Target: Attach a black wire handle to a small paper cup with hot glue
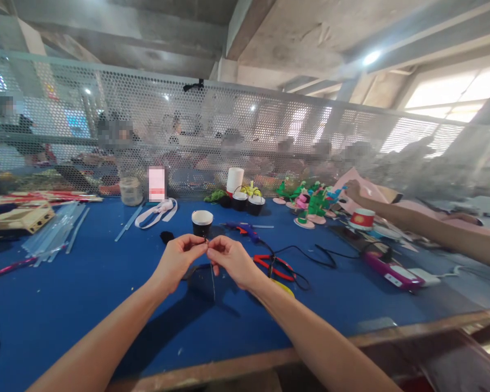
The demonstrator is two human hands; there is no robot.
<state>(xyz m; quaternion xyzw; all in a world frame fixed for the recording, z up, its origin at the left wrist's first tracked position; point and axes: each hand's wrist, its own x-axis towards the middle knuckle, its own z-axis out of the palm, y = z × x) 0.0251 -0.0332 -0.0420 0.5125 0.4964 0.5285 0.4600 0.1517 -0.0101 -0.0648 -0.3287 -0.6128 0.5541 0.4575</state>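
Both hands meet above the near part of the blue table [85, 294], fingertips pinched together on a thin wire [213, 280] that hangs down from the pinch as a pale, fine line. Left hand [178, 259] comes in from the lower left with thumb and forefinger closed on the wire's top; right hand [231, 259] faces it from the other side, fingers curled and closed on the same spot, so the two hands touch at the fingertips. Under the hands a dark flat piece [200, 277] lies on the table; what it is cannot be told.

Just beyond the right hand lie red-handled pliers [274, 267], with a black cable [310, 256] looping past them. Just behind the pinch stands a small black cup [202, 222] with a white inside, and a blue and orange glue gun [245, 231] lies to its right. To the left a bundle of clear glue sticks [55, 231] lies spread on the table, with a white strap [157, 212] farther back.

Farther off stand a white paper cup stack [234, 179] and two small black pots [247, 201], then green and pink craft flowers [310, 204]. A co-worker's arm [412, 220] reaches in from the right toward them, near a red and white cup [362, 218]. A perforated metal screen [245, 130] closes off the back of the table, with other people seated behind it
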